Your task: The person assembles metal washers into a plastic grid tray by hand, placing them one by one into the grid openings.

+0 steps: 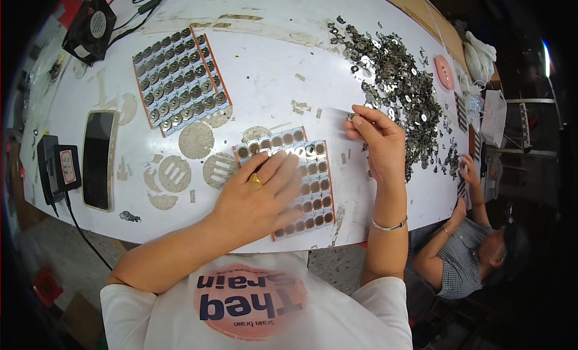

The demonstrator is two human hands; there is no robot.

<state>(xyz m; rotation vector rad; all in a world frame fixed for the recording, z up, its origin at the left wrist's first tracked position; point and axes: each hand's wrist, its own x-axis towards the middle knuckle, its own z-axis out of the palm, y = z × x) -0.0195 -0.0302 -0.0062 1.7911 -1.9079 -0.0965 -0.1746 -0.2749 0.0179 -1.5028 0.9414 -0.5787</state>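
My left hand [263,187], with a gold ring on one finger, lies over a panel of round dark discs [316,187] set in rows in an orange-edged board near the table's front edge. Its fingertips are smeared by motion, so any hold is hidden. To the right, my right hand [378,136] is raised above the table, thumb and forefinger pinched on a small metal piece [350,116]. Just beyond that hand spreads a big heap of small shiny metal pieces [404,85]. Farther left, two overlapping panels [180,79] carry metal pieces in rows.
A phone [99,160] and black devices with a cable [60,169] sit at the left. At the back left stands a black fan [90,28]. A pink object [444,72] is beyond the heap. Another person [460,247] works at the right edge over similar strips.
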